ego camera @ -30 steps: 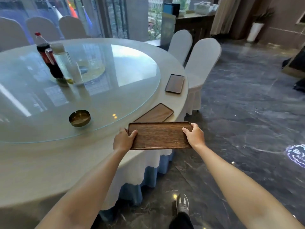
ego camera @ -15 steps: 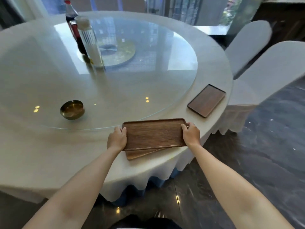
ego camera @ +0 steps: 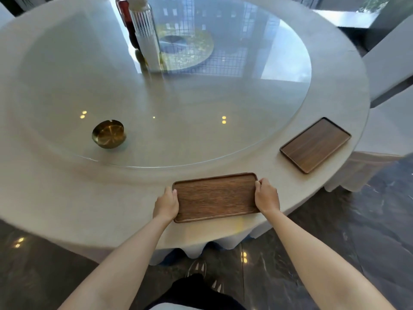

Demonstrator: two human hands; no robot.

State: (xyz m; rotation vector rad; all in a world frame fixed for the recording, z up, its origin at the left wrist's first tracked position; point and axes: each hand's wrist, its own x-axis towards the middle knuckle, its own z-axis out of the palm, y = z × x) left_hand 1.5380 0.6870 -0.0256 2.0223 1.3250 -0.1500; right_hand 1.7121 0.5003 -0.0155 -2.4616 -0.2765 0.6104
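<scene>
A brown wooden tray [ego camera: 215,196] lies flat on the round cloth-covered table [ego camera: 67,198], close to its near edge. My left hand [ego camera: 166,203] grips the tray's left short end, and my right hand [ego camera: 267,196] grips its right short end. The fingers of both hands curl over the rim. A second wooden tray [ego camera: 315,145] of the same kind lies on the table's rim to the right, apart from my hands. Whatever is under the held tray is hidden.
A large glass turntable [ego camera: 223,97] covers the table's middle. On it stand a gold ashtray [ego camera: 108,134], a ribbed clear bottle [ego camera: 145,34] and a dark cola bottle [ego camera: 125,19]. White-covered chairs [ego camera: 391,52] stand at the right. Dark polished floor [ego camera: 357,242] surrounds the table.
Both hands brought the tray in from beyond the table's edge and over another tray lying there. That lower tray, still peeking out half a second ago, no longer shows.
</scene>
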